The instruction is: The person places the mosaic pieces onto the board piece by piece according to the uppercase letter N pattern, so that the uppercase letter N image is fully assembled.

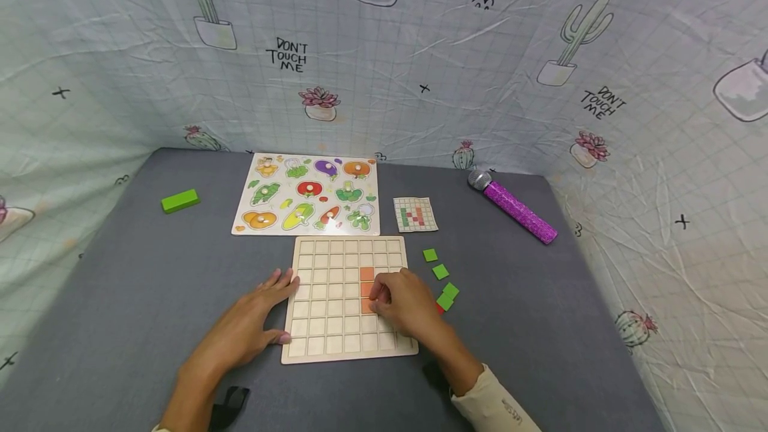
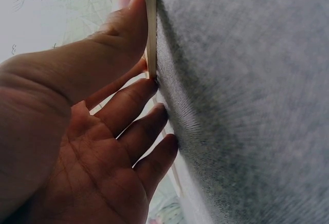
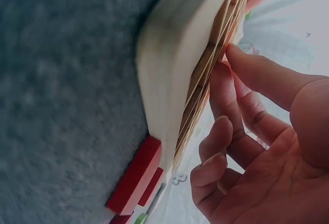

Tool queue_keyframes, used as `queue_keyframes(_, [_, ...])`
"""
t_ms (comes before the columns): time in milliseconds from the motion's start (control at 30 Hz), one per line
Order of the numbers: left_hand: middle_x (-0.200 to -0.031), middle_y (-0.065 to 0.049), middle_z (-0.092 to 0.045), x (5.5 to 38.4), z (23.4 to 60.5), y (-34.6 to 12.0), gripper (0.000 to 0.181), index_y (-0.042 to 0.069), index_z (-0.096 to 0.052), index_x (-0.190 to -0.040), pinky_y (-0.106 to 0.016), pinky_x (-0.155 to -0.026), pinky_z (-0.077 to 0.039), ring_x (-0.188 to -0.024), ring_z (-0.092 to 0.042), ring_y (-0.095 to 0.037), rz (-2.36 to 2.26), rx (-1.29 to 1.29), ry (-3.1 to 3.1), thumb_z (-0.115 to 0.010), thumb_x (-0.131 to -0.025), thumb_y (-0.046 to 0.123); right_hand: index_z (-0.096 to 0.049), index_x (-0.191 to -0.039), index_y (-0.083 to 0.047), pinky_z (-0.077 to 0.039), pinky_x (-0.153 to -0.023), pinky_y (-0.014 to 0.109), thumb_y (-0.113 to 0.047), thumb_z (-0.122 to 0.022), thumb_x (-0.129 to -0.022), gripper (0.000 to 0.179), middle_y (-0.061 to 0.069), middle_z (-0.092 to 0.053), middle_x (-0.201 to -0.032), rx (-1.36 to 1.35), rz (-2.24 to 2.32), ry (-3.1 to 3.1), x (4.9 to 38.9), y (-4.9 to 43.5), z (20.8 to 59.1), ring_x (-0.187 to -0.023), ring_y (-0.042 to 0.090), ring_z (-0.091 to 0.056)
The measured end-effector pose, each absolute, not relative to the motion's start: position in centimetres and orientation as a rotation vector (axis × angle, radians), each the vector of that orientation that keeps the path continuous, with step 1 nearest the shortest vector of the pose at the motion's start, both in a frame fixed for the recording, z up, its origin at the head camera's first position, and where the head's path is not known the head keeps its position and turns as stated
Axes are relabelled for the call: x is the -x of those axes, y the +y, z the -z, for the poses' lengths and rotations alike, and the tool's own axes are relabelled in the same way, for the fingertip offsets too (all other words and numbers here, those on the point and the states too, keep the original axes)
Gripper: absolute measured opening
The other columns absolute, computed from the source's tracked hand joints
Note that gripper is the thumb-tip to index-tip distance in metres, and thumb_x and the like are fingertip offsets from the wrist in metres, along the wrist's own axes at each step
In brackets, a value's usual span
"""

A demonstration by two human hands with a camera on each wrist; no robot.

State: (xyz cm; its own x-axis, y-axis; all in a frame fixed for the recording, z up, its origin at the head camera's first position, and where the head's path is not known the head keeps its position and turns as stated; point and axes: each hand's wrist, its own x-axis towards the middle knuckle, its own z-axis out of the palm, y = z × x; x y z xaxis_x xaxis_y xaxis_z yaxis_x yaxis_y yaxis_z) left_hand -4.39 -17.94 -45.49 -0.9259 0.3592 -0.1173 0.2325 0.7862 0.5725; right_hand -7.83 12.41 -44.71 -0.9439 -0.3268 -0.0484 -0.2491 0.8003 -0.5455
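Note:
A wooden grid board (image 1: pixel 327 357) lies flat on the table, with a column of orange square tiles (image 1: pixel 367 274) in its grid. My right hand (image 1: pixel 403 302) is over the board, its thumb and index finger pinching the lowest orange tile (image 1: pixel 367 307) at the grid. In the right wrist view the tips of thumb and index finger meet at the board's surface, and the tile is mostly hidden. My left hand (image 1: pixel 255 317) rests against the board's left edge with spread fingers. Its thumb touches that edge lower down, as the left wrist view shows too.
Several green tiles (image 1: pixel 441 272) and red tiles (image 3: pixel 134 175) lie right of the board. Beyond it are a vegetable puzzle (image 1: pixel 282 202) and a small pattern card (image 1: pixel 415 214). A purple microphone (image 1: pixel 519 211) lies far right, a green block (image 1: pixel 180 201) far left. Printed cloth (image 1: pixel 372 52) hangs behind.

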Motion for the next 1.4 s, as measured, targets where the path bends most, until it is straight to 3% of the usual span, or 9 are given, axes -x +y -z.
queue_keyframes(233, [-0.172,-0.012,-0.037,4.3,45.5,-18.0,0.100,0.010,-0.048,-0.161,-0.072,-0.118,-0.035,-0.160,-0.032,-0.044,-0.851,-0.464,2.755,-0.096,-0.073,0.018,-0.079,-0.089,-0.019,-0.044,-0.069,0.025,-0.011,-0.085,-0.088,0.011,-0.012,-0.062,-0.073,0.453,0.973,2.752,7.9,13.5,44.5,-0.083,0.012,-0.055])
queue_keyframes(567, [-0.172,-0.012,-0.037,4.3,45.5,-18.1,0.101,0.010,-0.048,-0.161,-0.072,-0.118,-0.036,-0.160,-0.032,-0.044,-0.855,-0.468,2.763,-0.096,-0.073,0.017,-0.080,-0.102,-0.015,-0.046,-0.063,0.025,-0.008,-0.088,-0.086,0.019,-0.009,-0.069,-0.081,0.337,1.143,2.752,8.3,16.9,43.7,-0.071,0.013,-0.056])
queue_keyframes(700, [-0.172,-0.012,-0.037,4.3,45.5,-18.1,0.101,0.010,-0.047,-0.161,-0.072,-0.118,-0.036,-0.160,-0.032,-0.044,-0.854,-0.457,2.761,-0.096,-0.073,0.017,-0.080,-0.104,-0.014,-0.047,-0.070,0.026,-0.006,-0.089,-0.085,0.023,-0.007,-0.072,-0.086,0.274,1.172,2.763,8.5,18.2,43.5,-0.078,0.017,-0.058])
queue_keyframes(1000, [-0.171,-0.012,-0.038,4.2,45.4,-18.1,0.099,0.010,-0.049,-0.160,-0.071,-0.118,-0.037,-0.159,-0.033,-0.044,-0.859,-0.478,2.764,-0.096,-0.073,0.018,-0.082,-0.107,-0.019,-0.048,-0.080,0.034,-0.011,-0.092,-0.083,0.028,0.000,-0.074,-0.101,0.158,1.022,2.873,8.9,19.5,43.7,-0.092,0.023,-0.060])
queue_keyframes(1267, [-0.171,-0.012,-0.038,4.2,45.4,-18.1,0.099,0.010,-0.049,-0.160,-0.070,-0.118,-0.037,-0.159,-0.033,-0.044,-0.865,-0.489,2.766,-0.096,-0.073,0.017,-0.083,-0.111,-0.020,-0.051,-0.083,0.038,-0.011,-0.093,-0.081,0.033,0.001,-0.077,-0.110,0.170,0.782,2.924,9.4,19.2,44.5,-0.095,0.019,-0.057])
queue_keyframes(1400, [-0.171,-0.012,-0.038,4.2,45.4,-18.1,0.099,0.010,-0.049,-0.160,-0.071,-0.118,-0.036,-0.159,-0.033,-0.044,-0.857,-0.480,2.765,-0.096,-0.073,0.017,-0.082,-0.106,-0.019,-0.052,-0.085,0.040,-0.010,-0.093,-0.080,0.030,-0.001,-0.075,-0.103,0.200,0.751,2.939,9.4,19.0,44.6,-0.097,0.019,-0.059])
